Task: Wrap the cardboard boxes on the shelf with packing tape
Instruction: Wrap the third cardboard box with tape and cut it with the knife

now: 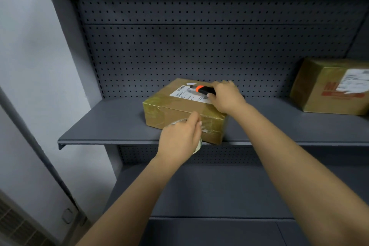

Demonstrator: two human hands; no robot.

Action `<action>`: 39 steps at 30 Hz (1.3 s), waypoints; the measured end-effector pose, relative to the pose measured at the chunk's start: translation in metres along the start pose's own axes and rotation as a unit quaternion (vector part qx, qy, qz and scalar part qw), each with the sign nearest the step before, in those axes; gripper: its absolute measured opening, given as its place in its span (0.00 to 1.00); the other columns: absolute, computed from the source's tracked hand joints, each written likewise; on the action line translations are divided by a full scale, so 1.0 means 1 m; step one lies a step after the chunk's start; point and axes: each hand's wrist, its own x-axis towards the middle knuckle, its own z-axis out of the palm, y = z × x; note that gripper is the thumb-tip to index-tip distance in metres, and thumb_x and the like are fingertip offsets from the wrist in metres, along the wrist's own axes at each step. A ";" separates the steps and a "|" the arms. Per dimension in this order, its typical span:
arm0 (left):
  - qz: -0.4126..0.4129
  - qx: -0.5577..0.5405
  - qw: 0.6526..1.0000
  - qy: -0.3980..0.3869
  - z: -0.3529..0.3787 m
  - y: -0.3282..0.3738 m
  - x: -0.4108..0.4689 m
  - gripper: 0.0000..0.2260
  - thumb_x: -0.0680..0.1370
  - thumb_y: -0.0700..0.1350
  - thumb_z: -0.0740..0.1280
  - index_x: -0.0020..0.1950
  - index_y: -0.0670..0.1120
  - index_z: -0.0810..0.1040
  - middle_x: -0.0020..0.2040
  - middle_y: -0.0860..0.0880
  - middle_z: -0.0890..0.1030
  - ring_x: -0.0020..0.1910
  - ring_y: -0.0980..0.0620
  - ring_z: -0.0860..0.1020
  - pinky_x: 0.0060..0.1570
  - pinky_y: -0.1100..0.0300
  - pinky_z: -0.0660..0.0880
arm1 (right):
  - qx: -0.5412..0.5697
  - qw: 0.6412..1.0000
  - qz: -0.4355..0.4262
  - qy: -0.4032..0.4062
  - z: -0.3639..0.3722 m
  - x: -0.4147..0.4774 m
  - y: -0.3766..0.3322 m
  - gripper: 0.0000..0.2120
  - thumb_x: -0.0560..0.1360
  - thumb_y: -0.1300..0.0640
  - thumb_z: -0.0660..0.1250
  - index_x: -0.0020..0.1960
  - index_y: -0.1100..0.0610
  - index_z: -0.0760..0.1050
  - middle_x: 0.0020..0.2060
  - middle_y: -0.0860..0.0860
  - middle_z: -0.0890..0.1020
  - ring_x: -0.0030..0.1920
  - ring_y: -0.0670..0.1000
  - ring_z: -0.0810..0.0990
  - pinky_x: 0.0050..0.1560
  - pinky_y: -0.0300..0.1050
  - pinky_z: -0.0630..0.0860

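- Cardboard box (175,104): lies flat on the shelf (111,124), at its front edge, about midway along. Glossy film already shows on its left end and front face.
- Shipping label (185,92): stuck to the box top.
- Tape roll (198,147): pressed against the box's front face, largely hidden behind the hand that holds it.
- Left hand (179,138): fingers curled around the tape roll, grasping it.
- Cutter (201,89): orange collar, black handle; rests on the box top.
- Right hand (225,96): on the box top, closed around the cutter's handle.
- Second box (319,94): towards the shelf's right end, well apart, untouched.
- Step in hand, as judged: a tape run on the first box is ending and is about to be severed.
- Next move calls for: tape held taut by the left hand; the blade brought down to the strip between roll and box, clear of the fingers.
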 end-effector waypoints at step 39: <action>-0.026 -0.048 0.996 -0.064 -0.004 -0.010 0.004 0.08 0.83 0.48 0.58 0.55 0.46 0.73 0.35 0.48 0.80 0.32 0.43 0.77 0.27 0.58 0.58 | 0.181 0.968 0.063 0.163 -0.004 -0.156 -0.018 0.08 0.82 0.52 0.57 0.55 0.55 0.71 0.45 0.49 0.73 0.42 0.50 0.72 0.38 0.47 0.67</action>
